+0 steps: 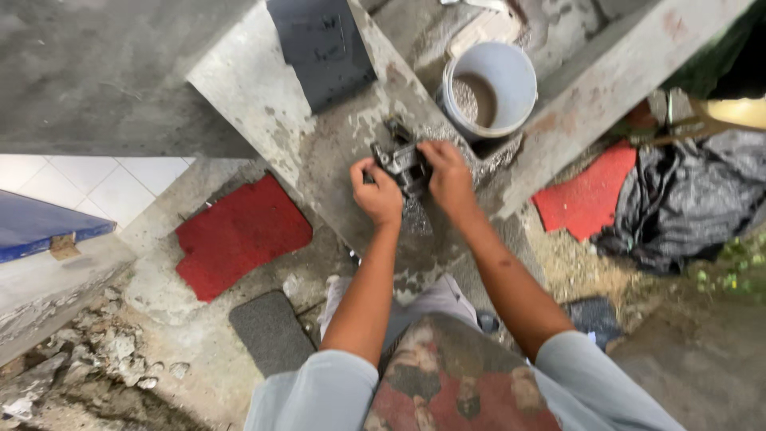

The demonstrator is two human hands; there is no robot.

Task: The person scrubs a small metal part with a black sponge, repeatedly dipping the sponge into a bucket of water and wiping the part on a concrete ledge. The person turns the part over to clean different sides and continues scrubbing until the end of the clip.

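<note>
both hands (377,194) (447,175) grip the dark metal part (403,164) on the concrete ledge (319,152).

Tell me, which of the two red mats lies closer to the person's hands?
The red mat on the left, just below and beside the left hand. The other red mat lies farther off to the right, against the dark plastic sheet.

2 red mats (242,233), 1 bucket (488,88)

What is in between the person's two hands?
A dark metal part lies between the left hand and the right hand. Both hands grip it on the wet concrete ledge. The head view shows it.
</note>
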